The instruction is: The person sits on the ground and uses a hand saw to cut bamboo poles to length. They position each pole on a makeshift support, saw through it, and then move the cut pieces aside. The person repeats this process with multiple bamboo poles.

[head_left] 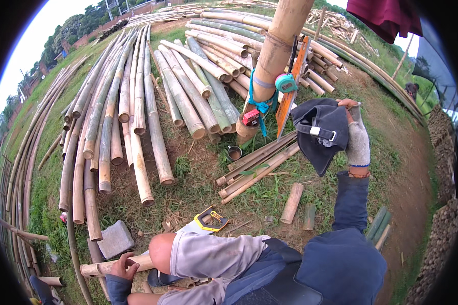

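Right hand point(359, 140): seen in the head view, raised at the end of a navy sleeve point(350, 203); wears a pale knit glove with bare fingertips; the fingers are closed on the edge of a dark cap
Dark cap point(315, 119): hangs in that grip, just left of the glove; its strap and buckle point(316, 132) face the viewer
Left hand point(121, 268): well below and left of the cap grip; its curled fingers touch a bamboo pole; whether they grip it firmly, I cannot tell
Bamboo pole point(94, 270): under the left hand, running right from it to beside the knee point(161, 250)
Saw point(212, 220): right of and beyond the left hand; yellow and black handle, blade partly hidden by the leg
Stone block point(116, 239): just beyond the left hand
Bamboo post point(273, 63): beyond and left of the cap grip; a teal tape measure point(286, 83), a long orange tool point(284, 112) and a small red device point(250, 118) are on or against it, near a blue tie point(260, 105)
Split bamboo strips point(262, 173): on the ground, left of and below the cap; a cup point(234, 153) stands near their far side
Short bamboo piece point(291, 203): below the cap, apart from the grip
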